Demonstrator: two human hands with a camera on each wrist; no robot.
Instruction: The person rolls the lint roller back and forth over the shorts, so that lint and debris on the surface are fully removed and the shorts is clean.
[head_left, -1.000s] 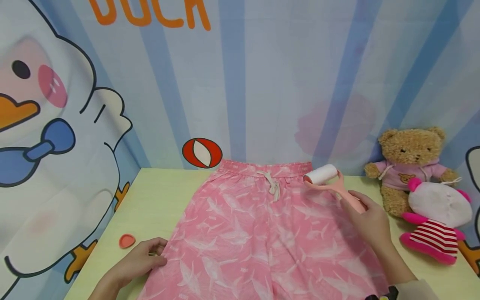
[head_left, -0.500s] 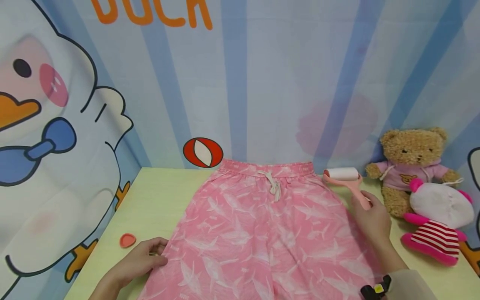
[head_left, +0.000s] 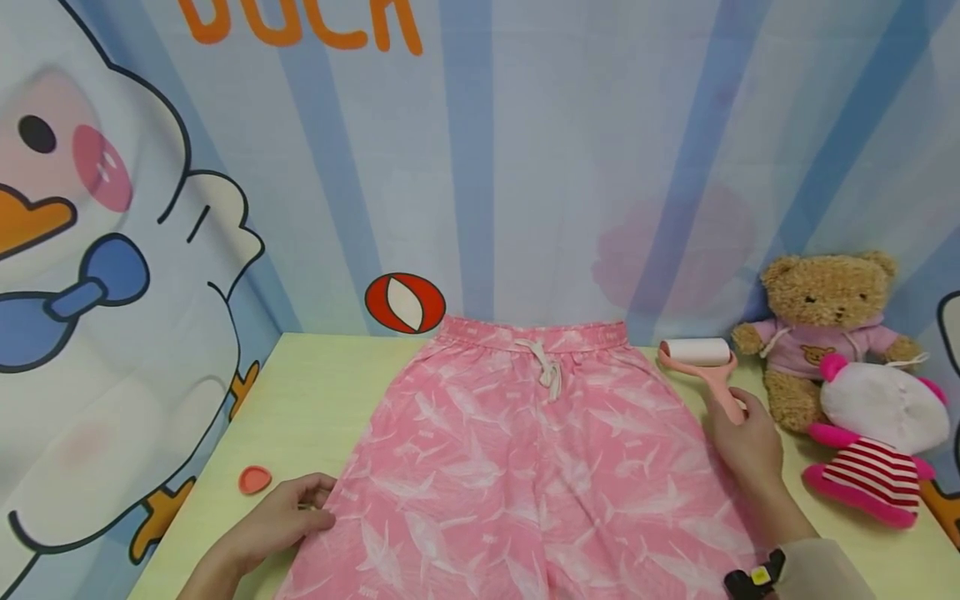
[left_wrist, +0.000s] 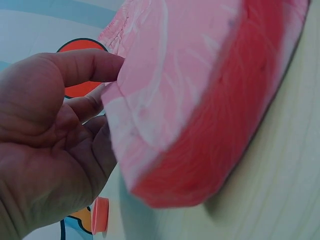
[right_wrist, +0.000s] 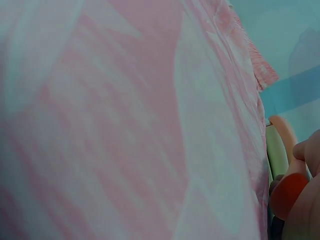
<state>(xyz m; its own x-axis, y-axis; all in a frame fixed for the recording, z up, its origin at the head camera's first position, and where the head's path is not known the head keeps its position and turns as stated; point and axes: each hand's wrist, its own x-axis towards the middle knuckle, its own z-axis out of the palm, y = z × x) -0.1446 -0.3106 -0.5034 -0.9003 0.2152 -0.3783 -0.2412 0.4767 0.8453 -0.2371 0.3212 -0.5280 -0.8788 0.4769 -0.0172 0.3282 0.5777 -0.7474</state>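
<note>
Pink shorts (head_left: 480, 450) with a white whale-like print and a pale drawstring (head_left: 550, 379) lie spread on the table. At their left edge, my left hand (head_left: 281, 517) pinches the fabric between thumb and fingers; the left wrist view shows that edge (left_wrist: 165, 95) lifted off the tabletop. My right hand (head_left: 750, 446) grips the handle of a lint roller (head_left: 697, 353), a white roll on a coral frame. The roller is beside the upper right of the shorts, close over the table. In the right wrist view its handle end (right_wrist: 289, 195) shows in my fingers.
A small coral cap-like piece (head_left: 255, 479) lies left of my left hand. At right, a brown teddy bear (head_left: 825, 300) sits behind a white-and-pink plush toy (head_left: 881, 408). A duck-printed backdrop (head_left: 540, 150) rises behind the table (head_left: 322, 383).
My right hand has moved the lint roller off the upper right of the shorts, rightward and down to beside them. The left hand has stayed at the left edge.
</note>
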